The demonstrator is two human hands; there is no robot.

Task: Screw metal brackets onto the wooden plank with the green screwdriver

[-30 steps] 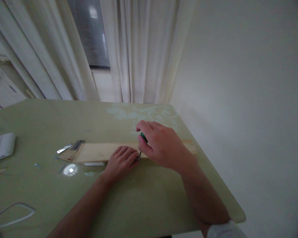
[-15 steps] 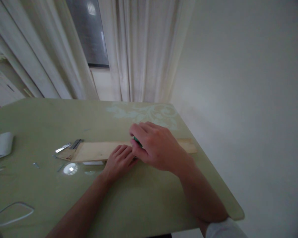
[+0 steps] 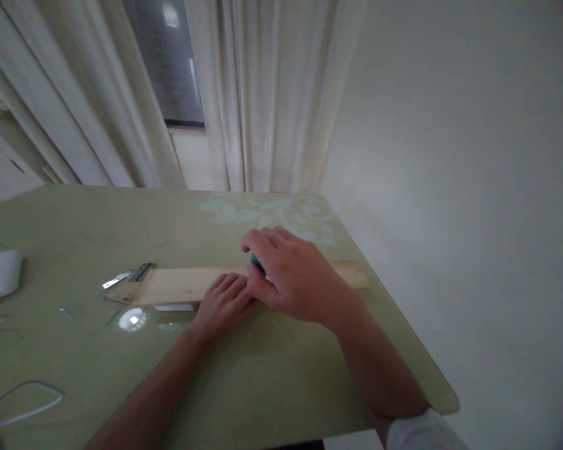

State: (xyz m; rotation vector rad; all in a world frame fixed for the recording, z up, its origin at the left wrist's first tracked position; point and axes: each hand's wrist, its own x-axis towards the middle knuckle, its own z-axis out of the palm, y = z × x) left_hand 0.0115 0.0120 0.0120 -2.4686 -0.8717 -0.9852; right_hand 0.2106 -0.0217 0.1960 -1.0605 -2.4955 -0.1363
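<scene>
1. Dial centred where the hands meet, twelve pointing away from the person. The right hand [image 3: 300, 272], at three, is closed around a green-handled tool [image 3: 257, 261]; the tool's lower end is hidden.
2. The left hand [image 3: 223, 306], at eight, lies with fingers extended over the wooden board [image 3: 178, 283]; whether its fingertips pinch anything cannot be told.
3. The board runs from nine to three beneath both hands, its three-o'clock end near the table edge.
4. Possible failures, by judgement: the tool's tip could skid if pressed off its axis, and the left fingers, just beside it, could be struck. The board could rock if loaded unevenly, since a white object [image 3: 174, 307] shows under its near edge.
5. Compared with the frame one second earlier, the right hand sits closer to the left; the thin shaft, visible then between them, is now concealed.
6. Farther out, at nine, a shiny metal piece [image 3: 117, 279] and a dark metal piece [image 3: 142, 272] lie at the board's end; a white device [image 3: 0, 275] lies beyond. At eight, a white cable [image 3: 32, 382] curves on the table [image 3: 263, 387].
</scene>
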